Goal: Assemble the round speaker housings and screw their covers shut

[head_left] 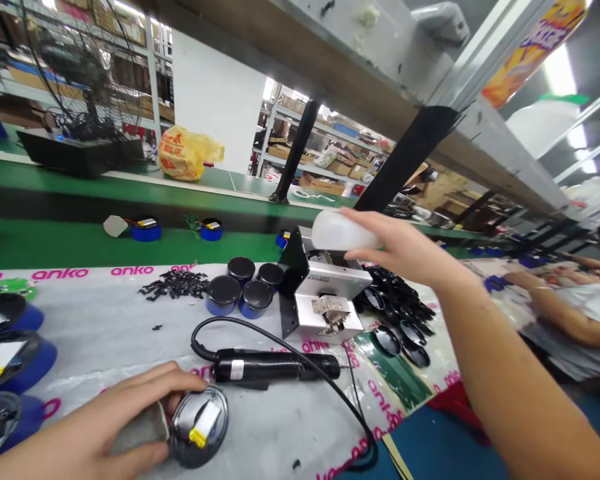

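My right hand (395,243) grips a white translucent plastic bottle (337,230), held tilted over the top of a metal screw feeder (330,290). My left hand (130,417) is closed around the edge of a round black housing (200,423), which has a white battery with yellow tape inside. A pale rounded piece (143,430) shows between the thumb and fingers, partly hidden. A black electric screwdriver (275,367) lies just beyond the left hand, its tip toward the right. Its cable loops across the mat.
Several blue-and-black round units (240,287) stand left of the feeder, beside a pile of small black parts (177,285). Black covers (395,300) are heaped at right. Open blue housings (10,360) line the left edge. A shelf beam (330,60) hangs overhead. Another person's arm (555,307) is at far right.
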Action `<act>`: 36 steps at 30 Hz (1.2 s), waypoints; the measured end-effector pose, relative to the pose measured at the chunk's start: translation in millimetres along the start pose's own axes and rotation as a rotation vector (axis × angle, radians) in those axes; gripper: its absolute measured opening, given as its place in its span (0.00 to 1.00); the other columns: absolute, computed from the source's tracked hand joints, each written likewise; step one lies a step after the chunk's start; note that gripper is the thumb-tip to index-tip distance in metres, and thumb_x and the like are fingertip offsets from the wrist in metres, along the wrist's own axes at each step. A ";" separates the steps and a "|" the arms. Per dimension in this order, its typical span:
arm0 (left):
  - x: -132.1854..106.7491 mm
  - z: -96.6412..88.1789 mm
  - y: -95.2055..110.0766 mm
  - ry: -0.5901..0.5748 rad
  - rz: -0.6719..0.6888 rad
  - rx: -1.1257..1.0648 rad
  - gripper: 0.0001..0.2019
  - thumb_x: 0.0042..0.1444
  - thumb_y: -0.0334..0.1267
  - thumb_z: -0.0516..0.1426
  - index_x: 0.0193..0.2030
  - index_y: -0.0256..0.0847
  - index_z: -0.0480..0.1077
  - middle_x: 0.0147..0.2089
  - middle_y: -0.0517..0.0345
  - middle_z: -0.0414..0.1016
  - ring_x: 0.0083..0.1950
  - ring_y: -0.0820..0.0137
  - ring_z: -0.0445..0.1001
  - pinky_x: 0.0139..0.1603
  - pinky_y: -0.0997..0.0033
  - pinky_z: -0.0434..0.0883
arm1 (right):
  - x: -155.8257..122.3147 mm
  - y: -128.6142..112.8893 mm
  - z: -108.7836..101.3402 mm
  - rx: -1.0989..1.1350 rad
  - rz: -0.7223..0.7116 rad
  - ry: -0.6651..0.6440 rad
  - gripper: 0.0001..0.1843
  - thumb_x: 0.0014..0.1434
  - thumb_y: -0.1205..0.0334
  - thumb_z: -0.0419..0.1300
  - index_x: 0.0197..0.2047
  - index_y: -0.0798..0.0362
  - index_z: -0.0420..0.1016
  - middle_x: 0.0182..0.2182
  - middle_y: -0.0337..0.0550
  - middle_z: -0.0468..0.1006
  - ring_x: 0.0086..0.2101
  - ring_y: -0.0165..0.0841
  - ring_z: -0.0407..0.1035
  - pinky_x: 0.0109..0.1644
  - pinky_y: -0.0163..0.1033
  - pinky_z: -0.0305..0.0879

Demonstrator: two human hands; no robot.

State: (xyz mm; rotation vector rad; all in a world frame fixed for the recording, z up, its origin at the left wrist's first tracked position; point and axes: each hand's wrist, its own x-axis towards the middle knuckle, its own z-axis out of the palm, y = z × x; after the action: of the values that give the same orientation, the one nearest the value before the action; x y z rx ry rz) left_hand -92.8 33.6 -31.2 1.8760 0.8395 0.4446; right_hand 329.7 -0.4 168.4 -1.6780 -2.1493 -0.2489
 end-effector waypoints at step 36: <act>54.5 -18.5 53.1 0.339 -0.264 0.820 0.12 0.64 0.33 0.53 0.38 0.41 0.79 0.41 0.49 0.79 0.46 0.58 0.80 0.50 0.63 0.73 | -91.6 -193.8 171.3 0.666 -0.138 0.130 0.20 0.65 0.68 0.56 0.59 0.53 0.72 0.55 0.51 0.77 0.53 0.37 0.74 0.57 0.40 0.75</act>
State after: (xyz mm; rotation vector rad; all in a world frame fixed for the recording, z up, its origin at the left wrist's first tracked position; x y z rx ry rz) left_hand -47.9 70.5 21.4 2.4037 1.6581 0.2669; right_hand 127.5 -68.0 -4.3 -1.1033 -1.9494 0.2889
